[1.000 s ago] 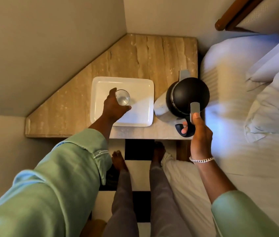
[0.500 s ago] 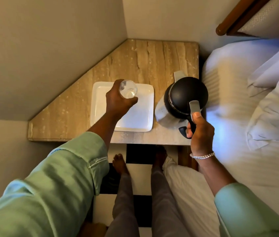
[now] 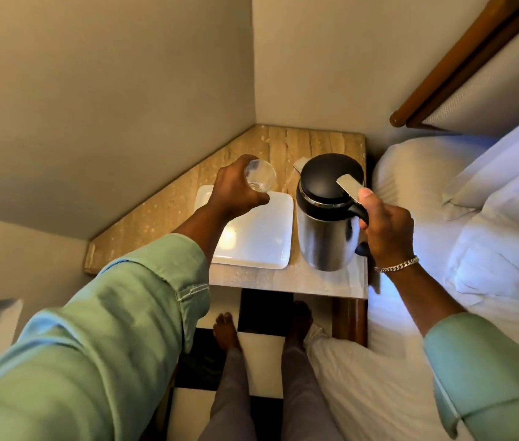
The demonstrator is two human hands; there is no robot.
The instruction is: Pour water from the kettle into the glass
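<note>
My left hand [image 3: 234, 190] grips a small clear glass [image 3: 259, 176] and holds it in the air above the far edge of the white square tray [image 3: 261, 246]. The glass tilts with its mouth turned toward the kettle. My right hand [image 3: 385, 230] is closed around the black handle of the steel kettle [image 3: 326, 237], thumb against the silver lid lever. The kettle has a black lid and appears raised off the table, its spout pointing away toward the wall. A gap separates glass and kettle.
The stone-topped corner table [image 3: 252, 278] is wedged between two walls and a bed [image 3: 442, 218] with white pillows on the right. A wooden headboard rail [image 3: 474, 58] runs at upper right. Bare feet stand on a black-and-white checked floor [image 3: 261, 348] below.
My left hand lifted the glass off the tray and carried it up and toward the kettle. My right hand raised the kettle from its spot. The view tipped upward.
</note>
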